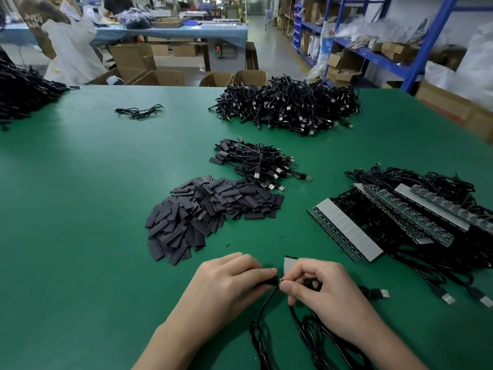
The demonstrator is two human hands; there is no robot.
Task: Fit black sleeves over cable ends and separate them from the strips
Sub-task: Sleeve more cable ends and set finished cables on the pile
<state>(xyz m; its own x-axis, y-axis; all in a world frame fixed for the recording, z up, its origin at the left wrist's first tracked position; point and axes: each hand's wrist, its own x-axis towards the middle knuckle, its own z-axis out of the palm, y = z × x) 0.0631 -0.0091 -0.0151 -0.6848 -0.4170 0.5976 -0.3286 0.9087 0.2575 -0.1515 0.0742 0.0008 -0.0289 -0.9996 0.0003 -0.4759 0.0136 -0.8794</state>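
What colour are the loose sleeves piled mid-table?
The loose sleeves are matte black, best in the head view.

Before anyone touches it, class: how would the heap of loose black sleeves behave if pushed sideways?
The heap of sleeves would probably scatter, not slide whole: the pieces lie loose and overlapping. Each looks flat and thin, so likely light and bendy. Flat pieces should not roll.

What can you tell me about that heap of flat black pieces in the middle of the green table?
The heap is a loose pile of many short, flat, matte dark grey pieces, like cut lengths of flattened tubing, overlapping at all angles. It rests on the green table, spread in a curved band near its middle. Its far edge comes close to a cable bundle; whether they touch is unclear.
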